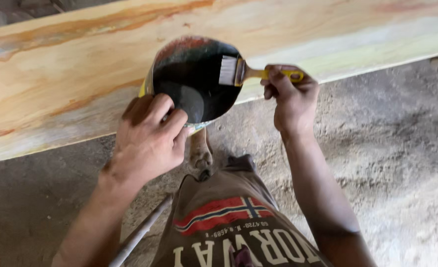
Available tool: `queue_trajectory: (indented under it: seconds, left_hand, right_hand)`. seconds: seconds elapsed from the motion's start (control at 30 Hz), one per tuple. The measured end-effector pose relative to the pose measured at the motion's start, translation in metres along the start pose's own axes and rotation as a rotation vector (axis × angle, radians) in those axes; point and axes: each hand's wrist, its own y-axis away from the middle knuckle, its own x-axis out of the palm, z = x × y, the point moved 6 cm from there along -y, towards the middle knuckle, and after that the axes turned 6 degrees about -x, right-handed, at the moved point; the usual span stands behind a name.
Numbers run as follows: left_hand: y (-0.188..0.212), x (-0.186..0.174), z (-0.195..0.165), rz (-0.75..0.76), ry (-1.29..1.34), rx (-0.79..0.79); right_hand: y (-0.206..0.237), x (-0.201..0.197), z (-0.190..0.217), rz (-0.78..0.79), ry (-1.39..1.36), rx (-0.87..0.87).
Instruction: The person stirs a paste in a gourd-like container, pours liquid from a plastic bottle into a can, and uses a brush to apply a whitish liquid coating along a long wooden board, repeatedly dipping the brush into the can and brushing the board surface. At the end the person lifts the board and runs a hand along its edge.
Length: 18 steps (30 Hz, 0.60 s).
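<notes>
Paintbrush [238, 72] in right hand [289, 96], over left-held can [195, 79].

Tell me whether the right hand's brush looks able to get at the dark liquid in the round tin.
Probably yes: the right hand holds the yellow-handled brush over the open round tin, nothing between.

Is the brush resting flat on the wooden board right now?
No, the right hand holds the brush over the open can.

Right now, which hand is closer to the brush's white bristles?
Right. The right hand holds the brush by its yellow handle, just beside the bristles. The left hand grips the can at its near rim, farther away.
</notes>
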Motion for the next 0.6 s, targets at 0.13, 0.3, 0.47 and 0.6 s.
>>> queue_trajectory:
  seconds: [0.13,0.3,0.47,0.6]
  left_hand:
    - [-0.005,0.004,-0.013,0.023,-0.032,-0.053]
    - [-0.014,0.006,-0.027,-0.004,-0.064,-0.176]
    - [-0.014,0.001,-0.032,-0.080,-0.128,-0.313]
    - [0.001,0.001,-0.038,-0.108,-0.201,-0.453]
  right_hand:
    - [-0.015,-0.013,-0.029,-0.028,-0.253,0.195]
    - [-0.051,-0.028,-0.051,0.046,-0.415,0.315]
    - [-0.130,-0.049,-0.085,0.082,-0.488,0.365]
    - [-0.211,-0.021,-0.129,0.136,-0.333,0.249]
